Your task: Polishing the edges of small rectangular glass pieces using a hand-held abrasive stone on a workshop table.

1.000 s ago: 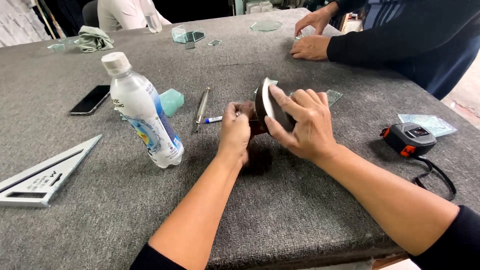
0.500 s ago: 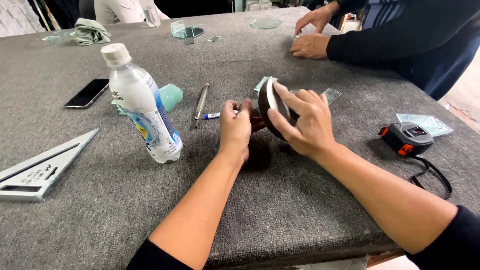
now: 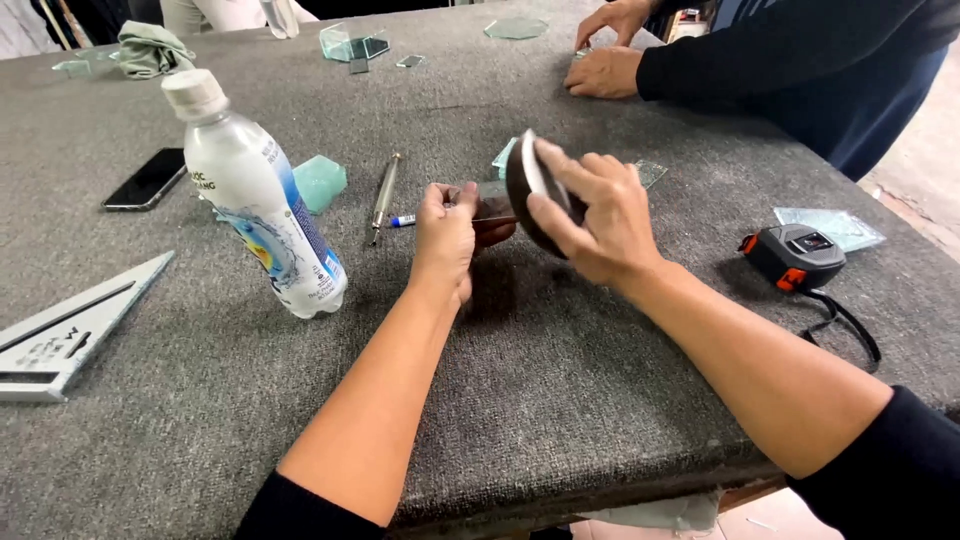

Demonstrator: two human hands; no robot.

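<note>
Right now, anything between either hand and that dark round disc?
Nothing visible. The right hand already grips the dark round disc by its rim, fingers wrapped over it. The left hand is at its lower edge, pinching something small I can't make out.

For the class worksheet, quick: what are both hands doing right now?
Left hand: closed on a small dark piece.
Right hand: gripping a dark round disc.
</note>
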